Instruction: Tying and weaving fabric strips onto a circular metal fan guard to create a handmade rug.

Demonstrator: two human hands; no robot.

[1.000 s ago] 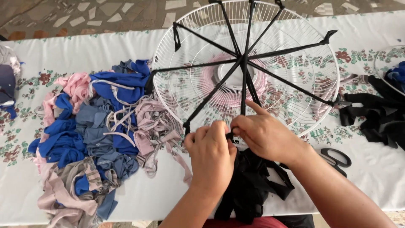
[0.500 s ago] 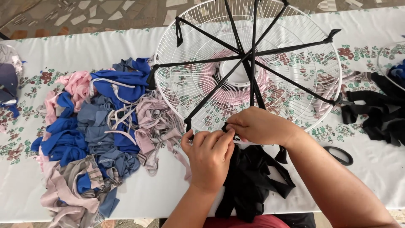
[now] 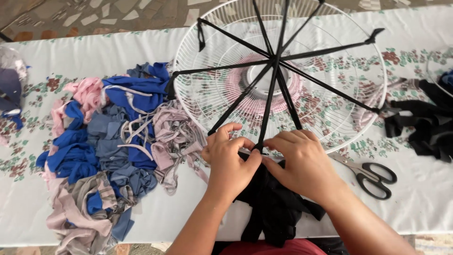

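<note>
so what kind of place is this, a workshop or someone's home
Probably a home craft table: a floral tablecloth, a heap of cut fabric strips, scissors, and a white fan guard strung with black strips.

We see a white wire fan guard (image 3: 330,118) lying flat on the table, black fabric strips (image 3: 236,101) stretched across it like spokes; at six o'clock one strip (image 3: 265,118) meets the rim above bunched black cloth (image 3: 273,208).

A long desk (image 3: 94,52) wears a white cloth with small flowers on it. Behind it, the floor (image 3: 71,16) is made of broken brown and white stone bits. Daylight is soft.
</note>
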